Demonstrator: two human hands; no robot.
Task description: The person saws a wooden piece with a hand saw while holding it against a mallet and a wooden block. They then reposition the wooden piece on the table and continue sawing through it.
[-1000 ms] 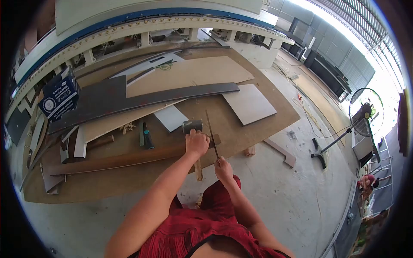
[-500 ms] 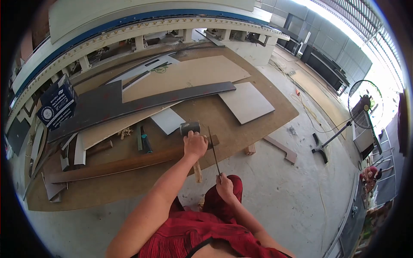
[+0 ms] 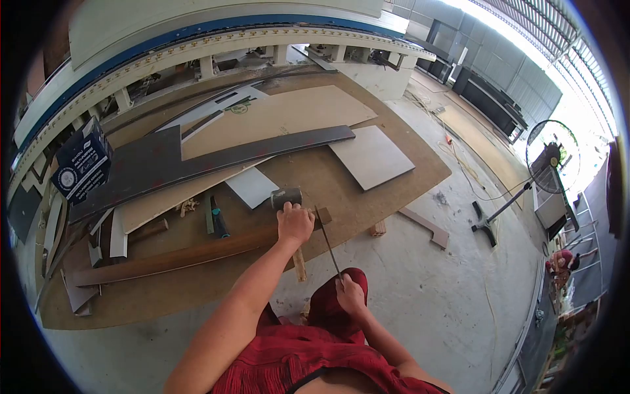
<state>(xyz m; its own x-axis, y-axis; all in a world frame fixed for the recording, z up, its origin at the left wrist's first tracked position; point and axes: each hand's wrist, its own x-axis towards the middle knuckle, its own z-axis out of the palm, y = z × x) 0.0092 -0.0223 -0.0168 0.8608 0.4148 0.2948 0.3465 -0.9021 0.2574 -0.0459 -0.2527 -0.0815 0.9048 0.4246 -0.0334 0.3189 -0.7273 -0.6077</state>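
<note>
Head view. Left hand [image 3: 295,223]: grip closed on grey-headed wooden-handled mallet [image 3: 286,197], over brown board surface [image 3: 394,190]. Right hand [image 3: 351,295]: grip pinching thin dark metal blade [image 3: 327,241], tip by end of long brown wooden strip [image 3: 190,255]. No visible mark on strip; likely early stage. White print on blue cardboard box [image 3: 82,164] unreadable.

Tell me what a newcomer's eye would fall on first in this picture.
First, the two hands at the centre: the left hand grips a mallet at the end of a long brown wooden strip, and the right hand, nearer the body, holds a thin blade. Behind them a long dark board crosses the brown work panel, and a standing fan is at the right.
</note>
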